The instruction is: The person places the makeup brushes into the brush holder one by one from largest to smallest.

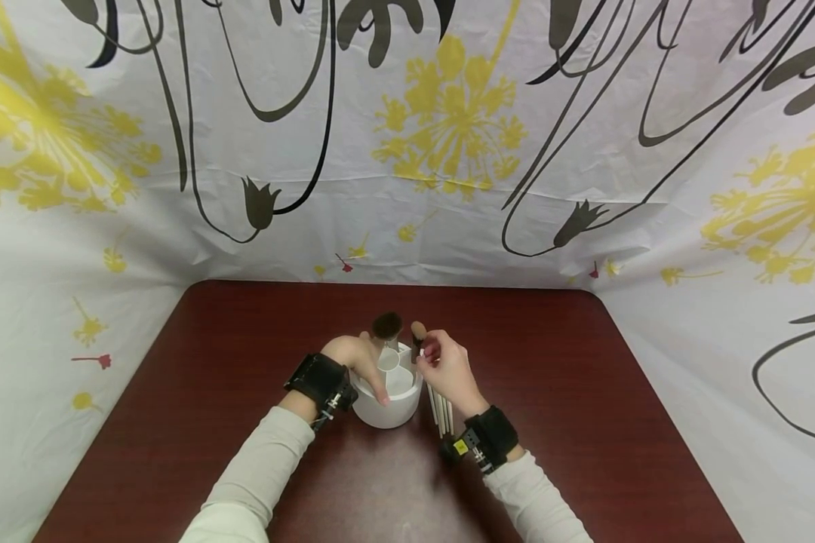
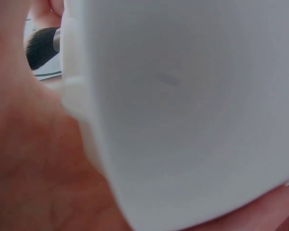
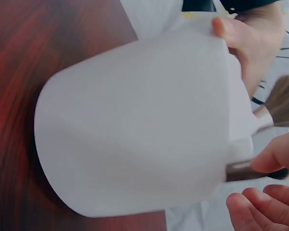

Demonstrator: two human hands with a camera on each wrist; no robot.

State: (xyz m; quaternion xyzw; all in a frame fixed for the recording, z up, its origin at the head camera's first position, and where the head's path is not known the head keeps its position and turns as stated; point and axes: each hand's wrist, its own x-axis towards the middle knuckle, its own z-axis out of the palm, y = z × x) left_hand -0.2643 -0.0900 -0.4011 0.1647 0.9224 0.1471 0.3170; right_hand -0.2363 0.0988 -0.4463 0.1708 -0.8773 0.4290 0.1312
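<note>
A white round brush holder (image 1: 389, 411) with inner dividers stands on the table. My left hand (image 1: 358, 360) grips it from the left, thumb over the near rim; in the left wrist view its white wall (image 2: 183, 115) fills most of the picture. A large dark-bristled makeup brush (image 1: 387, 326) stands up out of the holder. At the right rim, my right hand (image 1: 448, 367) pinches a smaller makeup brush (image 3: 241, 171) near its brown ferrule, thumb on it. The lower end of this brush is hidden inside the holder.
Several brushes with pale handles (image 1: 441, 411) lie on the dark red table (image 1: 536, 362) right of the holder, partly under my right hand. A white patterned cloth (image 1: 407, 249) hangs behind and beside the table.
</note>
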